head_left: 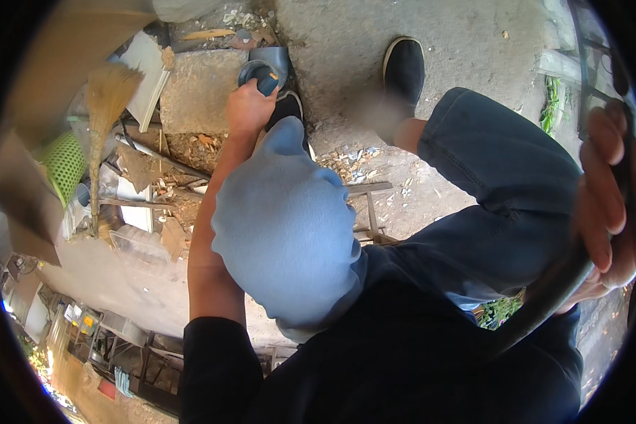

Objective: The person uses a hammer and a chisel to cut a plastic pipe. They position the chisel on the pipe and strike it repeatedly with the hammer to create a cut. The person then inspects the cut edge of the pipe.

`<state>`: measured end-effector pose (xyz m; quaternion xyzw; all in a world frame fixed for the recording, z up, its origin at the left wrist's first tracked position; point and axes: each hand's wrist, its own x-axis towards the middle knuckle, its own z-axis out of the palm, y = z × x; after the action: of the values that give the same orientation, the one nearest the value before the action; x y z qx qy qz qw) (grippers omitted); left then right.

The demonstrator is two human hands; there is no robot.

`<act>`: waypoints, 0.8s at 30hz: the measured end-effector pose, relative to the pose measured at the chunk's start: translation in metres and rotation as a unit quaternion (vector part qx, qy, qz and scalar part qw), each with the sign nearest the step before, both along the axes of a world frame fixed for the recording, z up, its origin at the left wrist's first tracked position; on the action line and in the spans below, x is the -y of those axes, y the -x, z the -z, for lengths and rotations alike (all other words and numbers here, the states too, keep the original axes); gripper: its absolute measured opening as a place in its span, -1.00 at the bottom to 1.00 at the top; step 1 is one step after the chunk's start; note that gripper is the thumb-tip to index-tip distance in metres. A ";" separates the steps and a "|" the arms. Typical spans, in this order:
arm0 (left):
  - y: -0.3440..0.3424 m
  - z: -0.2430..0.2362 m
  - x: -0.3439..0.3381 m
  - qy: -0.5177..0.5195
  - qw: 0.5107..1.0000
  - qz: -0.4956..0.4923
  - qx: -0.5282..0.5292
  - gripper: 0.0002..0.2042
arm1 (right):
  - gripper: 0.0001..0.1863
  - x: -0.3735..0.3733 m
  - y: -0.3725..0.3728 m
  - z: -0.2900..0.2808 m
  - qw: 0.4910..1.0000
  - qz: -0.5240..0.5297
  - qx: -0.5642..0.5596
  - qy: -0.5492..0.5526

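Note:
My left hand [251, 107] reaches forward, fingers closed on a dark rounded piece [266, 81] with a small orange-tan bit on it. That piece is at the round mouth of a grey pipe fitting [278, 59]; how deep it sits inside, I cannot tell. The fitting stands by the edge of a flat stone block [199, 90]. High at the right rim, my right hand [603, 201] is close to the camera with its fingers curled round a dark curved band [544, 304]. Part of that hand is lost in the dark rim.
A straw broom [106, 106], a green perforated basket [63, 166] and broken boards lie at the left. Wood scraps [191, 152] and a small wooden frame [371, 205] are near my knee. A brown blur [374, 113] hides the ground beside my other shoe [404, 71].

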<state>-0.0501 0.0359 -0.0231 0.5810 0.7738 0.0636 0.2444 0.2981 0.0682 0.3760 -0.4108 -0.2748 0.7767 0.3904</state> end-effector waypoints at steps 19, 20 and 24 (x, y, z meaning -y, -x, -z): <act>0.013 -0.044 -0.004 -0.066 0.984 -0.157 0.058 -0.46 | -0.77 0.008 0.018 0.024 0.982 0.033 0.187 0.003; 0.022 -0.060 0.000 -0.084 0.953 -0.237 0.172 -0.56 | -0.75 0.007 0.020 0.028 0.980 0.048 0.194 0.019; 0.065 -0.088 -0.015 -0.277 0.731 -0.269 0.563 -0.86 | -0.67 0.010 0.033 0.043 0.962 0.083 0.254 0.062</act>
<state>-0.1147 0.0513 0.0648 0.2485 0.5670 0.6532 0.4360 0.2650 0.0585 0.3326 -0.6397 -0.2812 0.6270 0.3443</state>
